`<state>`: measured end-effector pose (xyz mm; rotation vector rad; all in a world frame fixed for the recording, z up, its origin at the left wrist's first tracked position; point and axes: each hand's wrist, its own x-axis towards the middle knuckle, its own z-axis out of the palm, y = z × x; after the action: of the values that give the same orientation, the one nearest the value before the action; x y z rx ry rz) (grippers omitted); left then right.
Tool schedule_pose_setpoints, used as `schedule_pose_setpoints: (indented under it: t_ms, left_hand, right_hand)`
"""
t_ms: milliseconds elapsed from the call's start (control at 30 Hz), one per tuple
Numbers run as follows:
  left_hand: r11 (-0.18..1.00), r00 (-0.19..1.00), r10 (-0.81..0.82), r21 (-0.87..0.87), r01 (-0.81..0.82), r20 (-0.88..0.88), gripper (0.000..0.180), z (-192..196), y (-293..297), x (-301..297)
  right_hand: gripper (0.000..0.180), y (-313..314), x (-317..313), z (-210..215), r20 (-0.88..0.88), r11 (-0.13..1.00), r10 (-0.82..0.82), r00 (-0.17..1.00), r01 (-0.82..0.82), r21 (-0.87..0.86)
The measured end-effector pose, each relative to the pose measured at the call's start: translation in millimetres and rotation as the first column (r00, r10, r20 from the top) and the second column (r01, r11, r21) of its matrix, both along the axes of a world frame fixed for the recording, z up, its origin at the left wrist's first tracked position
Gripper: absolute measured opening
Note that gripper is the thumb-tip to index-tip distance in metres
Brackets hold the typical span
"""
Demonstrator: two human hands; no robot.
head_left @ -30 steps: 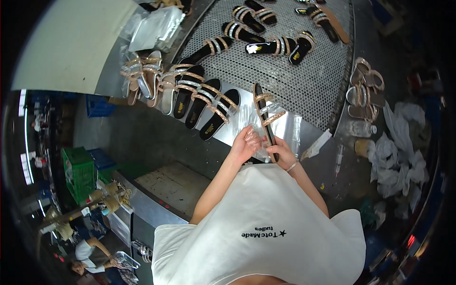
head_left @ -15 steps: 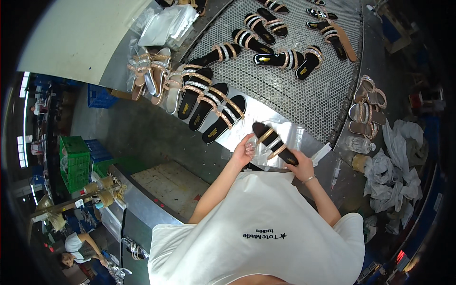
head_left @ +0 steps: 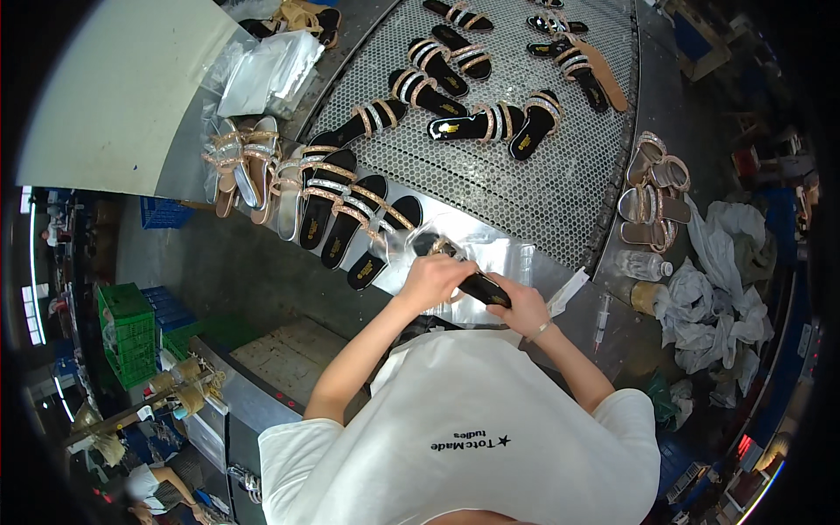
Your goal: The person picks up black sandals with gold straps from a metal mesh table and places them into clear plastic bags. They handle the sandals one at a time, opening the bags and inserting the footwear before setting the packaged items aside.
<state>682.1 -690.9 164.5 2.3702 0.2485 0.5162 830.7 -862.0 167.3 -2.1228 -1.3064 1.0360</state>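
Observation:
My right hand [head_left: 522,308] is closed round one end of a black slide sandal [head_left: 486,290]. My left hand [head_left: 436,278] is closed over the sandal's strap area, on a clear plastic bag [head_left: 404,243] that shows round the sandal's far end. Fingers hide most of the straps, and how far the bag covers the sandal cannot be made out. Just left of my left hand, black sandals [head_left: 339,234] with glittery straps stand in a row along the table edge. Clear plastic film [head_left: 494,234] lies on the metal ledge beyond my hands.
More sandals [head_left: 477,124] lie on the perforated metal surface [head_left: 560,206]. At the right are stacked sandals [head_left: 652,206], a clear bottle [head_left: 643,264], a tape roll [head_left: 646,297], a syringe [head_left: 602,322] and crumpled plastic [head_left: 700,306]. Flat bags [head_left: 271,72] lie far left; a person [head_left: 156,490] is lower left.
My left hand has moved from beside the sandal to over its straps, with the bag now round the far end. The sandal has tilted in my right hand. The whole view has shifted.

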Motion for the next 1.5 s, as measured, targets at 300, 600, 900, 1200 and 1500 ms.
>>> schedule_pose_setpoints:
  t_ms: [300,600,900,1200,1500]
  left_hand:
    - [0.881,0.995,-0.008,0.469,0.054,-0.099,0.048,52.5,53.3,12.6]
    - [0.917,0.985,0.147,0.386,-0.101,-0.092,0.03,58.8,71.8,36.1]
    - [0.948,0.999,0.04,0.317,-0.039,0.001,0.041,32.3,26.4,64.5]
    - [0.421,0.868,0.496,-0.863,-0.278,-0.037,0.074,18.8,115.0,44.8]
    - [-0.288,0.645,0.728,-0.957,-0.02,-0.233,0.041,-20.9,117.9,4.8]
  right_hand:
    - [0.047,38.6,-2.1,13.3,-0.823,0.855,-0.478,0.308,0.378,-0.354]
    - [0.053,65.1,4.0,21.7,-0.858,0.717,-0.513,-0.026,0.537,-0.445]
    - [0.061,118.2,-2.2,-27.4,-0.473,0.712,-0.485,0.736,0.646,0.275]
    - [0.058,138.4,30.4,-20.0,-0.582,0.674,-0.423,0.694,0.671,0.31]
    - [0.083,218.5,156.2,-78.4,-0.334,0.77,-0.507,0.795,0.592,0.24]
